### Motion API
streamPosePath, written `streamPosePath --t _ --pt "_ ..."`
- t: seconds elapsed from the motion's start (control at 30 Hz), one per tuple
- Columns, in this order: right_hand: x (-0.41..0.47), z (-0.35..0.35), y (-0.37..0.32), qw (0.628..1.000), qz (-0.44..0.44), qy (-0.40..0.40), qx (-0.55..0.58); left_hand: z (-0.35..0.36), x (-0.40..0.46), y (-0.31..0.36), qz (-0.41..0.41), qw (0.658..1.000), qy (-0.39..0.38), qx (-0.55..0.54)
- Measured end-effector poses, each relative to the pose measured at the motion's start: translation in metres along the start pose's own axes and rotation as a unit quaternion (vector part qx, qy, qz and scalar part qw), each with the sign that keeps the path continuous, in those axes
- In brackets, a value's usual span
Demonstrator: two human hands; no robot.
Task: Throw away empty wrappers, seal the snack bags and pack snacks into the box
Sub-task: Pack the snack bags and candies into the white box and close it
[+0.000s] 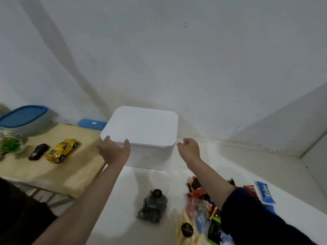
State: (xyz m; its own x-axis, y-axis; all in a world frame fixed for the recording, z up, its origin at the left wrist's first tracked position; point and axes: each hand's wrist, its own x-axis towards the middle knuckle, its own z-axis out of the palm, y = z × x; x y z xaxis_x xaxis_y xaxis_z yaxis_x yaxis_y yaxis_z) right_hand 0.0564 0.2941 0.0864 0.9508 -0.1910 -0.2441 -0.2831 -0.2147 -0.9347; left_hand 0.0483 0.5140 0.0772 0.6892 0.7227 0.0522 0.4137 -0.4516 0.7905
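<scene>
A white box [141, 128] with its lid on stands at the back of the white table, near the wall. My left hand [114, 151] touches its near left corner, fingers spread over the lid's edge. My right hand [189, 149] hovers just right of the box, fingers loosely curled, holding nothing. A pile of snack wrappers [198, 191] in red, black and green lies at the near right, partly under my right forearm. A clear bag of dark snacks [153, 207] with a dark clip sits in the near middle. A blue snack bar [266, 192] lies at the far right.
A wooden side table [53, 170] stands to the left with a gold toy car [62, 150], a black toy car [39, 151], a blue-lidded container [24, 119], a blue flat lid [92, 123] and a glass bowl with green plants [10, 143]. Walls close in behind and right.
</scene>
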Motion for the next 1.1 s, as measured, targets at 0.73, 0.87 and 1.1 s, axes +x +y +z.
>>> streamPosePath --t 0.73,0.87,1.1 --pt "0.085 0.055 -0.032 0.994 0.107 -0.018 -0.020 0.013 0.123 -0.003 -0.187 0.979 -0.085 -0.017" --pt "0.074 0.051 -0.029 0.995 0.092 -0.031 0.038 0.004 0.123 -0.003 -0.170 0.979 -0.075 -0.080" --pt "0.029 0.047 -0.028 0.997 0.023 0.041 0.054 -0.024 0.096 -0.003 -0.128 0.968 -0.045 -0.210"
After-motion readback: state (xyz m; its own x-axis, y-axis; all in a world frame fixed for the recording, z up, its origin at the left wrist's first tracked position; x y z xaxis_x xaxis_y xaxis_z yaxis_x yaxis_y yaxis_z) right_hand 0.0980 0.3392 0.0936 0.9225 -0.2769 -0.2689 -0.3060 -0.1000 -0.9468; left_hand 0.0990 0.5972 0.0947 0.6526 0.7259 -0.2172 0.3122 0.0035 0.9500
